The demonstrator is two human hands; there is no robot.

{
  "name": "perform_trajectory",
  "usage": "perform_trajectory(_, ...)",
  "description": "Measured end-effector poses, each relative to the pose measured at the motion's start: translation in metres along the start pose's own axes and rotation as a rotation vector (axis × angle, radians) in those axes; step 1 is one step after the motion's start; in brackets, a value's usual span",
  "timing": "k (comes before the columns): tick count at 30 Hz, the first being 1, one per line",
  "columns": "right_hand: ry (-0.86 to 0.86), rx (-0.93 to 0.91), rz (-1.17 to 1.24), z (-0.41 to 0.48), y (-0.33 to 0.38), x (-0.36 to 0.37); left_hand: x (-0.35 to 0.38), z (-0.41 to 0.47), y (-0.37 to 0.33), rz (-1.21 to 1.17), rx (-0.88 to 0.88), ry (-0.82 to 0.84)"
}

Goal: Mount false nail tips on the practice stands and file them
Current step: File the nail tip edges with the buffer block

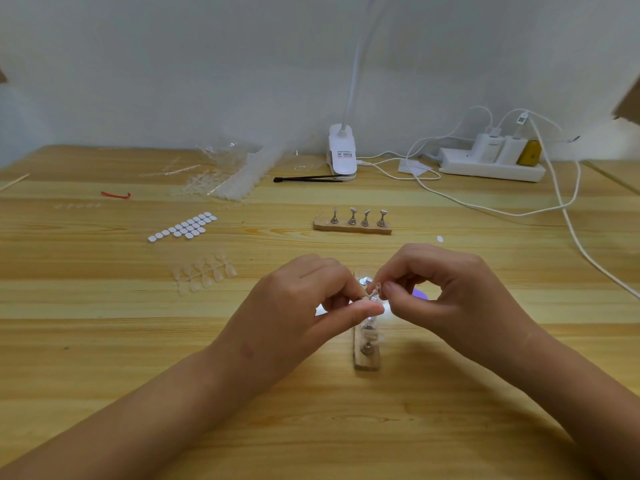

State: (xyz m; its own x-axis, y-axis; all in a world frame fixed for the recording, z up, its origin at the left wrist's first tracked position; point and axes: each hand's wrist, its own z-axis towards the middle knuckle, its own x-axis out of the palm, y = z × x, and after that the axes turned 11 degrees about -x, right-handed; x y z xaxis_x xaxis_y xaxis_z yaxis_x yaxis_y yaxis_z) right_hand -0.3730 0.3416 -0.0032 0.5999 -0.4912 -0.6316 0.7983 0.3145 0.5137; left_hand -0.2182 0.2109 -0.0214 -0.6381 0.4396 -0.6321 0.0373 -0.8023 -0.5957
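A nail tip (374,292) was pinched above the near stand (366,360).
It was gripped between the curled fingertips of the left hand (304,303) and the right hand (453,289).

Two bare forearms lay in from the near edge and converged toward the middle. Left hand (304,299): back upward, fingers curled, thumb stretched to the right beneath them; it pinched a small pale piece (374,292) at its tips. Right hand (446,289): back upward, fingers arched, forefinger and thumb pinched the same piece, tips meeting the left's.
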Motion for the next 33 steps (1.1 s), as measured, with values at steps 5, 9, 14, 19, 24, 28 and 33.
perform_trajectory(5,0.006,-0.023,-0.002,0.0009,-0.0021,-0.0023,-0.0011,0.0008,0.0002,-0.001,0.006,-0.012)
perform_trajectory(9,0.011,-0.016,0.009,0.0007,-0.0022,-0.0018,-0.0012,0.0005,0.0000,0.002,0.009,-0.014)
perform_trajectory(14,0.044,-0.013,0.000,0.0009,-0.0036,-0.0026,-0.0003,-0.0002,-0.0001,-0.003,0.015,-0.009)
perform_trajectory(19,0.061,-0.007,0.008,0.0010,-0.0032,-0.0034,0.0002,-0.0007,-0.0006,-0.002,0.026,-0.009)
perform_trajectory(24,0.075,-0.017,0.009,0.0009,-0.0008,-0.0040,0.0007,-0.0011,-0.0004,-0.002,0.027,0.000)
perform_trajectory(28,0.063,-0.006,0.005,0.0005,0.0009,-0.0020,0.0011,-0.0016,-0.0002,-0.002,0.037,-0.002)
perform_trajectory(33,0.051,0.032,0.030,0.0003,0.0033,-0.0012,0.0018,-0.0010,-0.0005,-0.009,0.026,0.000)
